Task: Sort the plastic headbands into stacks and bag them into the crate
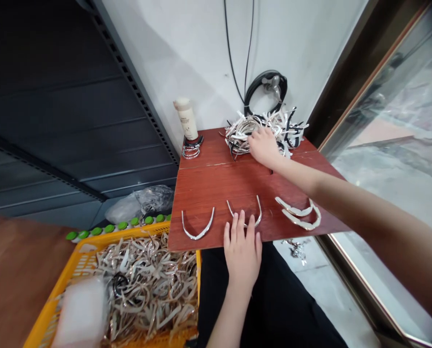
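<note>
My left hand (242,251) lies on the front edge of a red-brown board (204,179), fingers stretched out and slightly spread. Its fingertips touch or cover part of a thin U-shaped silvery band (260,212). To its left lies another U-shaped band (197,236); to the right are two thicker pale curved bands (303,223), one partly overlapping the other. At the back of the board, my right hand (264,146) reaches into a tangled pile of white, silver and black curved strips (240,129). Its fingers are curled, and what they grip is hidden.
A white tube (187,118) stands at the back left above stacked silvery rings (191,152). A coiled black cable (250,92) rests against the wall. Below left, a yellow crate (65,285) holds many curved strips, beside green-capped bottles (122,225). Glass (393,130) borders the right.
</note>
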The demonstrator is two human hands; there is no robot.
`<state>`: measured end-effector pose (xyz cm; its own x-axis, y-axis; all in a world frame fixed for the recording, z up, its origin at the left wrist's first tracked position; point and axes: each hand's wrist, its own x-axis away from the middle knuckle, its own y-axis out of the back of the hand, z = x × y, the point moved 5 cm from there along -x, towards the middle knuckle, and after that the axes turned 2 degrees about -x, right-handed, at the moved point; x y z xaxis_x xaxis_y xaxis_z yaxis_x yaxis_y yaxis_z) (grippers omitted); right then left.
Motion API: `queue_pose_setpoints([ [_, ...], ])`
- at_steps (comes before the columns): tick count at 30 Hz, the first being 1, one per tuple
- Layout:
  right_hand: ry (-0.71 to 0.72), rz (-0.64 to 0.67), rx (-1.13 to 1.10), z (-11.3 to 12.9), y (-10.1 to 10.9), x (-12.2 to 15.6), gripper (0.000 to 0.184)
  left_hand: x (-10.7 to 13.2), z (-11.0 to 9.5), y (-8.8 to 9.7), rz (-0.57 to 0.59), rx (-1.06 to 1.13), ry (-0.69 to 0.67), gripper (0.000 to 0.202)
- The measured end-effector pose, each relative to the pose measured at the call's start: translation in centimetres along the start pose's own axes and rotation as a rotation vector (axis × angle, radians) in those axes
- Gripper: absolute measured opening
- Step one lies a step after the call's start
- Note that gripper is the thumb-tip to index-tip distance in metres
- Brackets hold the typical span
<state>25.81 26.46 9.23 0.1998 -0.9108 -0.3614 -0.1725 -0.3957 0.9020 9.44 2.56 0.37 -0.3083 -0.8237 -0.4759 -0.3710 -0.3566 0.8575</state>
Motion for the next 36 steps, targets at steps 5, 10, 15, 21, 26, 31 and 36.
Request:
queue_pose_setpoints([
  [5, -0.007, 0.045, 0.027, -2.2, -2.3, -0.8, 0.032, 0.1, 0.0, -0.1, 0.007, -0.002, -0.004, 0.044],
  [10, -0.077, 0.024, -0.002, -2.3, -3.0, -1.6, 0.033, 0.1, 0.0, -0.1, 0.007, 0.000, -0.009, 0.044],
  [15, 0.001, 0.021, -0.032, -2.4, -2.6, -1.4, 0.031, 0.1, 0.1, -0.2, 0.004, -0.008, -0.012, 0.043],
  [21, 0.159, 0.018, -0.088, -3.3, -1.5, -0.4, 0.028, 0.2, 0.0, -0.2, 0.012, -0.018, -0.014, 0.042],
  [26, 0.178, 0.027, -0.198, -3.6, 0.6, 0.5, 0.031, 0.1, -0.1, 0.1, 0.000, -0.025, -0.023, 0.041],
  [31, 0.011, 0.028, -0.239, -1.0, 4.1, 2.2, 0.035, 0.2, -0.2, 0.1, -0.007, -0.046, -0.018, 0.040],
  [36, -0.012, 0.079, -0.216, 5.3, 5.4, 5.5, 0.031, 0.1, -0.2, -0.1, 0.016, -0.065, -0.013, 0.040],
])
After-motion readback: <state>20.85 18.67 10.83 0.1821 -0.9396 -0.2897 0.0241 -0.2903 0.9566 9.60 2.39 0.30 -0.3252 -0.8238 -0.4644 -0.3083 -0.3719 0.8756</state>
